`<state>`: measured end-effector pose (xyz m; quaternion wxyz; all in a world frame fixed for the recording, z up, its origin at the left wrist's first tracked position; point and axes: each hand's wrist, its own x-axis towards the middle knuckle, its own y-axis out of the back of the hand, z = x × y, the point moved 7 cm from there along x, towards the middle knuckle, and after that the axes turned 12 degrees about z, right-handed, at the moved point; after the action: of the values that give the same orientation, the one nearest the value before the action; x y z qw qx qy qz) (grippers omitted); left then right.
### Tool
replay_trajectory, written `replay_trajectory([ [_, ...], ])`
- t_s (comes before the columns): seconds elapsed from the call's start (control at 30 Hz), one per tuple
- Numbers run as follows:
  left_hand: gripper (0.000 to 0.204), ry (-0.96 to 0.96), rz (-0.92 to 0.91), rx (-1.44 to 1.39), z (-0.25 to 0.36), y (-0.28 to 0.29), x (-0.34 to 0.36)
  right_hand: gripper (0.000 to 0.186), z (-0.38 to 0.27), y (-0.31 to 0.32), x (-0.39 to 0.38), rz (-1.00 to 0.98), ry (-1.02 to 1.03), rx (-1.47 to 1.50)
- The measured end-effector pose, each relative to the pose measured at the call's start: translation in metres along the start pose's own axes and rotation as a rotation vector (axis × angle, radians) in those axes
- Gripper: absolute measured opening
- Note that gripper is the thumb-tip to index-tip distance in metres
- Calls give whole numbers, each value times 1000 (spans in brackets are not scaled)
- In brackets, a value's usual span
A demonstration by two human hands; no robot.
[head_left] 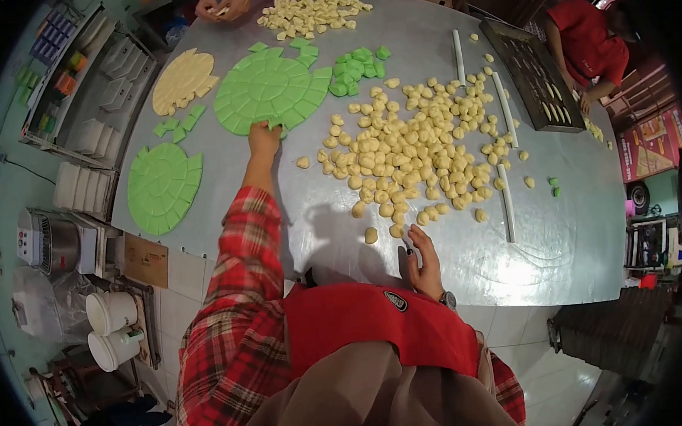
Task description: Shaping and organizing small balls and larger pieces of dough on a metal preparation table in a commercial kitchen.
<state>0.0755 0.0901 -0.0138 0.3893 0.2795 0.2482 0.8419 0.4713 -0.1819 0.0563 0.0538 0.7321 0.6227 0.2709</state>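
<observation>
My left hand (pixel 264 142) reaches out to the near edge of a large round of green dough (pixel 273 89), which is cut into many pieces. Its fingers are closed on a small green dough piece (pixel 276 129) at that edge. Close to the table's front, my right hand (pixel 424 264) has its fingers stretched out and apart, holding nothing. Just beyond it spreads a wide heap of pale yellow dough balls (pixel 399 148), with a few loose ones nearest the fingertips. A smaller cut green round (pixel 165 188) and a cut pale round (pixel 184 81) lie to the left.
Loose green pieces (pixel 358 71) and pale pieces (pixel 315 12) lie farther back on the metal table (pixel 295 215). White rods (pixel 508 204) rest right of the balls. A dark tray (pixel 532 76) stands at the far right near a co-worker (pixel 590 42). Another person's hands (pixel 226 4) work at the back.
</observation>
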Motion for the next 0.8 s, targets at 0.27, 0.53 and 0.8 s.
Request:
replay_trajectory([
  [0.27, 24, 697, -377, -621, -61, 91, -139, 41, -21, -25, 14, -125, 95, 43],
  [0.53, 19, 231, -941, -473, 40, 128, -215, 44, -130, -155, 45, -455, 560, -109],
  [0.8, 17, -154, -873, -301, 29, 161, -188, 14, -137, -202, 25, -513, 486, -335],
])
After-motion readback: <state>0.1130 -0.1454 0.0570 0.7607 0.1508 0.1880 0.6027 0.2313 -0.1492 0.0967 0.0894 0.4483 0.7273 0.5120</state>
